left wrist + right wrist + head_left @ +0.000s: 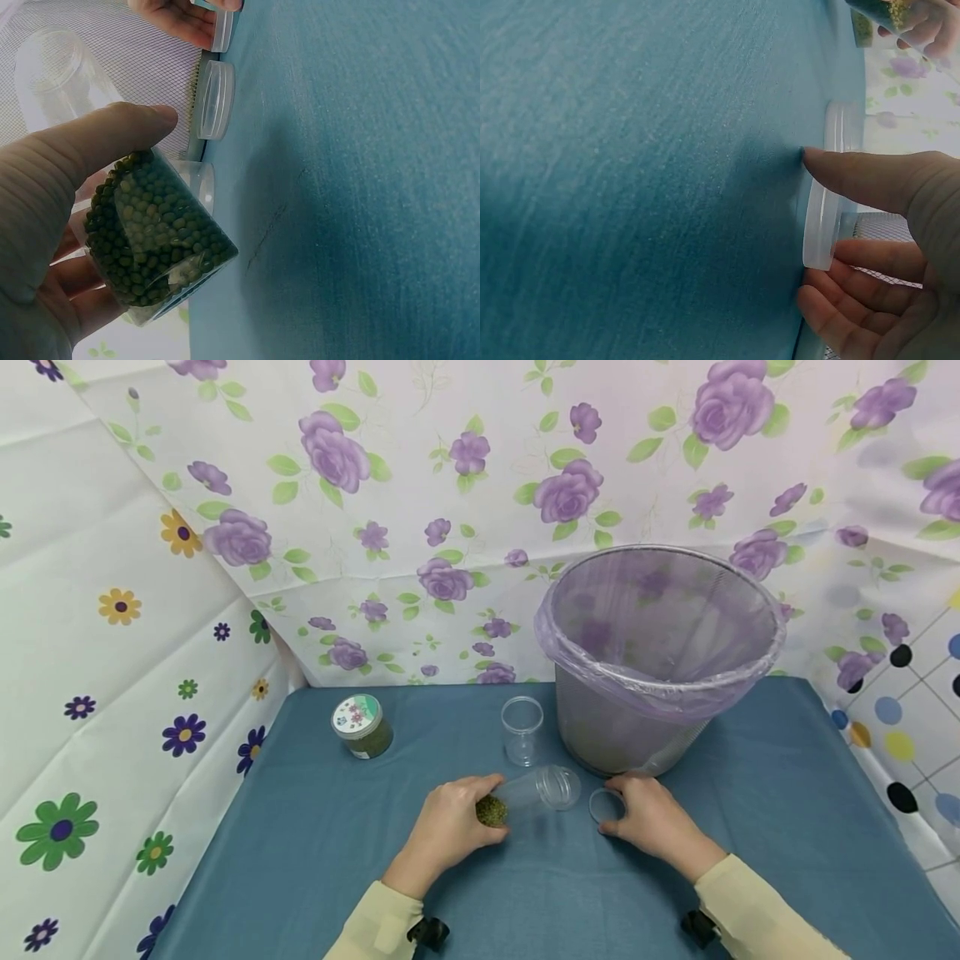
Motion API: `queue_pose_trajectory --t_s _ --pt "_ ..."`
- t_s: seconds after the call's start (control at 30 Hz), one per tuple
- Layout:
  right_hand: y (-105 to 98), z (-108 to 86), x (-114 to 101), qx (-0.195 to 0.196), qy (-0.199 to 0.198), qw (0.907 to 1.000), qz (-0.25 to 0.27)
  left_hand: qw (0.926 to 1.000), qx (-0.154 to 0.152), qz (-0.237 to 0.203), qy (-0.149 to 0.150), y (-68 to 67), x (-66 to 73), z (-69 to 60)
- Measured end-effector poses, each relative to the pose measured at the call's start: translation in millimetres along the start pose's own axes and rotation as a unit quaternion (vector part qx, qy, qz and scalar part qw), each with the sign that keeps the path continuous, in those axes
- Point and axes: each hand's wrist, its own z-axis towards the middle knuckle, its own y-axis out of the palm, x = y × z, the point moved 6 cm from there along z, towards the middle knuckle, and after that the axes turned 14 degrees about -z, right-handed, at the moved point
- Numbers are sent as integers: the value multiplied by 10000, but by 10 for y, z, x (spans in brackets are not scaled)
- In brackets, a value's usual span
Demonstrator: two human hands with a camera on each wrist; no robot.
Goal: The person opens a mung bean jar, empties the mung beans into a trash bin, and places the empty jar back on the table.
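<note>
My left hand grips the lower part of a clear plastic jar. The jar is tilted, its mouth pointing right, and small green beans lie in its bottom end. At the right, my right hand holds a clear round lid by its rim, thumb on one side and fingers on the other; whether the lid touches the cloth I cannot tell. In the left wrist view, another clear lid lies on the cloth. Behind the tilted jar stands an empty clear jar.
A mesh bin lined with a purple bag stands just behind my right hand. At the back left sits a lidded jar with a printed top and dark green contents. Blue cloth covers the table, with flowered sheets hanging around it.
</note>
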Motion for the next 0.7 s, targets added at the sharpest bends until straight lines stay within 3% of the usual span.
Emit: queue_pose_trajectory --t_s 0.43,0.7 --pt "-14 -22 -23 136 -39 9999 -43 10000 55 3 44 -6 7 -3" --pt "-11 -38 -28 164 -80 9998 -77 10000 24 -33 -88 -22 -17 -15"
